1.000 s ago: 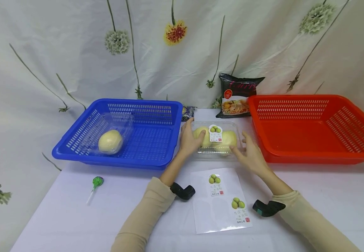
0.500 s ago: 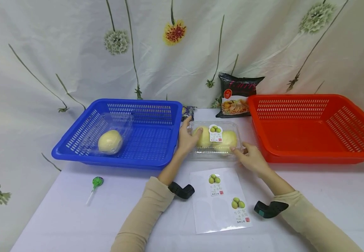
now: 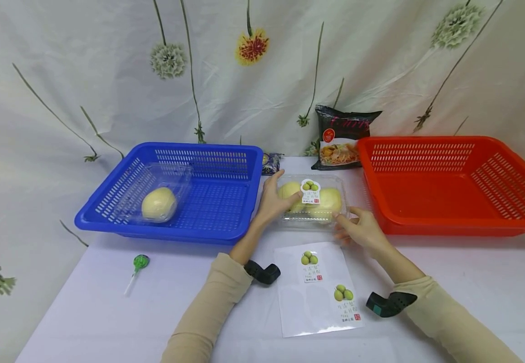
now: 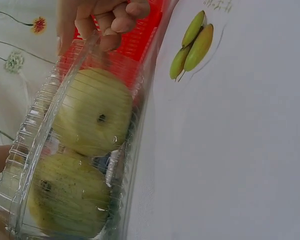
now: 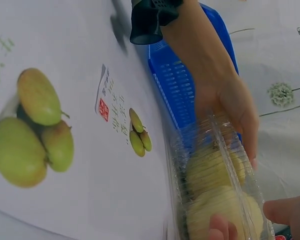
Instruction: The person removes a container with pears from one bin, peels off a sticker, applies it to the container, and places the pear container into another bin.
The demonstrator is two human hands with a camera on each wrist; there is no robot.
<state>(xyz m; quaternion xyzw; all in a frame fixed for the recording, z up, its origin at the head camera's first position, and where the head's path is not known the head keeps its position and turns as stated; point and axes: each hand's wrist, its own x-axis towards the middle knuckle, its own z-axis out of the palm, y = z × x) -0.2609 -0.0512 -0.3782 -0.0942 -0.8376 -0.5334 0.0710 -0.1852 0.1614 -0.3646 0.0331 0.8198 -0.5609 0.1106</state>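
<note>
A clear plastic clamshell box (image 3: 314,222) rests on the table between the two baskets. Two round, pale yellow-green fruits (image 3: 328,200), which look like pears, lie inside it. On its lid sits a white label (image 3: 310,192) with a green fruit picture. My left hand (image 3: 273,202) holds the box's left end, thumb on the lid near the label. At the front right corner, my right hand (image 3: 363,231) pinches the rim; its curled fingers (image 4: 122,22) also show in the left wrist view. A sheet of matching labels (image 3: 316,297) lies in front of the box.
A blue basket (image 3: 162,233) at left holds another clear box with a pale fruit (image 3: 159,204). At right stands a red basket (image 3: 462,222). A black food packet (image 3: 341,138) and a small dark packet (image 3: 271,164) are behind. A green lollipop (image 3: 141,262) lies front left.
My right hand has moved from the box's right end to its front right corner, its fingers curling beneath. My left thumb has slid right across the lid, towards the label.
</note>
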